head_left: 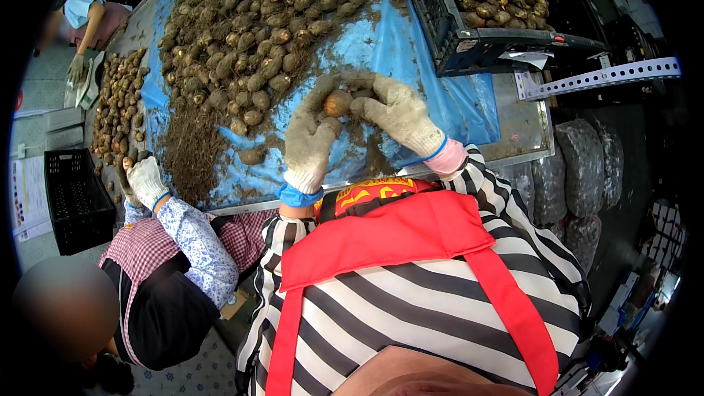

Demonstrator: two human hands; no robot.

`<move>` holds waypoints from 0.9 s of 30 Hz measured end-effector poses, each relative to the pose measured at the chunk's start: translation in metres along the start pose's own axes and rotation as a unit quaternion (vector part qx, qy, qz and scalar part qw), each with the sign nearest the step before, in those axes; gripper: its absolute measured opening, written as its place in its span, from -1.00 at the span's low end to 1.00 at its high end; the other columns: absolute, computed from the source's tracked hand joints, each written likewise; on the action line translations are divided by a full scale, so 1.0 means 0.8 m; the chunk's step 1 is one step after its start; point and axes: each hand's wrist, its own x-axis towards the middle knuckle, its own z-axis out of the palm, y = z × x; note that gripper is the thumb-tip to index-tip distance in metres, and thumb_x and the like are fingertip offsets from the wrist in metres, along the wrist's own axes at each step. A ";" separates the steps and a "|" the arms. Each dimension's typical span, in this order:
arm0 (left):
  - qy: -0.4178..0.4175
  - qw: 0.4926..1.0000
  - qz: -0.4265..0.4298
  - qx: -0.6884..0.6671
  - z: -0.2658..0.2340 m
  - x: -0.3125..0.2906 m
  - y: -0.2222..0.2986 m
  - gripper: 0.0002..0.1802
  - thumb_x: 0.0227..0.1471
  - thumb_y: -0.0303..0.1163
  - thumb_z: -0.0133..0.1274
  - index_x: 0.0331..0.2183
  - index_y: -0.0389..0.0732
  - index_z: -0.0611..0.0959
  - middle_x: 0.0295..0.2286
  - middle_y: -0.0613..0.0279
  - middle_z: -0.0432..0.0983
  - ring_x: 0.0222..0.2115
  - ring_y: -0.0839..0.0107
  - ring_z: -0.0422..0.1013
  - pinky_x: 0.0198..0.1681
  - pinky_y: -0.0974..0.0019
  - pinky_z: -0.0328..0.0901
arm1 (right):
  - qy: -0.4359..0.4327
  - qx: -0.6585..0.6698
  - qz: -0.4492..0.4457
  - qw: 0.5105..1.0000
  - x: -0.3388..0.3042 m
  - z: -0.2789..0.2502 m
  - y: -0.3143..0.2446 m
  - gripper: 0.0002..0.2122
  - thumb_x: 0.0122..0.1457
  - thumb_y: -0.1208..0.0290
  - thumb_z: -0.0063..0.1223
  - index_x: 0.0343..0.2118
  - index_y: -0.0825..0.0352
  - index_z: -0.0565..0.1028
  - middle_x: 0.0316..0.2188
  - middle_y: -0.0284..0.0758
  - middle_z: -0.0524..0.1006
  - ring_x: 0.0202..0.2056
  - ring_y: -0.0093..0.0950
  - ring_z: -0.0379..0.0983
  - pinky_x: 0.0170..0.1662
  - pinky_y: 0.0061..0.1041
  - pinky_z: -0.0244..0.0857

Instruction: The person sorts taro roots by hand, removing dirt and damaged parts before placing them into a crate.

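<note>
Red bib (389, 238), with two straps, over a shirt (374, 301) in black and white stripes; nearest item to my head camera.

Tuber (337, 103), one: small, rounded, brown, with an orange-tan patch facing me; skin looks rough and dirty. Location: between both hands, raised in my view against the near part of the blue sheet.

Left hand (311, 136): pale knit glove, fingers soiled dark grey; half closed, fingers curled past the far side of the tuber, thumb bent on the near side, the tuber in its grasp. Blue band at the wrist.

Right hand (396, 110): matching glove, equally soiled; half closed, fingers arched, thumb tip against the tuber's right side, sharing the hold. Blue band and pink cuff at the wrist. Fingertips of both hands meet in a dark patch; I cannot tell them apart there.

Blue sheet (466, 110): creased, soil-streaked, spread on a metal table (529, 119).

Heap (264, 37): many tubers, brown and hairy, some with orange ends, beyond the hands; root litter (187, 158) along its near left edge.

Crate (455, 42): black, filled with more tubers, far right of the table.

Smaller pile (117, 95): left of the sheet, paler tubers.

Co-worker (194, 238): left, gloved, patterned sleeve, beside a black basket (77, 194).

Second co-worker (89, 18): far left, blue top.
</note>
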 end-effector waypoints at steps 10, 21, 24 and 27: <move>-0.034 0.997 -0.045 -0.043 -0.012 0.002 -0.017 -0.31 0.08 -0.60 -0.06 0.23 -0.48 0.16 0.16 -0.10 0.22 0.14 0.20 0.27 0.20 0.26 0.21 | 0.036 0.008 0.021 0.999 -0.005 0.019 0.005 -0.60 0.13 0.41 0.17 0.05 0.39 0.48 -0.13 -0.22 0.57 -0.13 -0.53 0.50 -0.06 -0.58 0.39; -0.007 0.991 -0.042 0.128 0.015 -0.006 -0.008 -0.40 -0.01 -0.53 0.05 0.12 -0.39 0.42 -0.14 0.11 0.57 -0.19 0.50 0.48 -0.14 0.43 0.38 | 0.135 -0.088 -0.003 0.987 0.006 0.016 0.017 -0.79 0.20 0.38 0.01 -0.23 0.39 0.57 -0.43 -0.24 0.60 -0.37 -0.50 0.51 -0.27 -0.49 0.40; -0.008 0.979 -0.044 0.199 0.012 -0.004 -0.001 -0.43 0.06 -0.44 0.08 0.10 -0.44 0.43 -0.07 0.06 0.53 -0.12 0.40 0.47 -0.02 0.36 0.36 | 0.156 -0.127 -0.002 0.980 0.010 0.011 0.027 -0.80 0.20 0.38 -0.02 -0.27 0.40 0.57 -0.43 -0.21 0.60 -0.37 -0.47 0.51 -0.26 -0.45 0.40; -0.027 0.974 -0.019 0.226 0.002 0.001 -0.012 -0.44 0.08 -0.44 0.04 0.12 -0.42 0.41 -0.06 0.05 0.51 -0.12 0.40 0.47 -0.03 0.33 0.37 | 0.163 -0.062 0.006 0.985 0.009 0.014 0.031 -0.80 0.20 0.39 -0.01 -0.27 0.40 0.57 -0.41 -0.17 0.60 -0.37 -0.41 0.52 -0.25 -0.42 0.40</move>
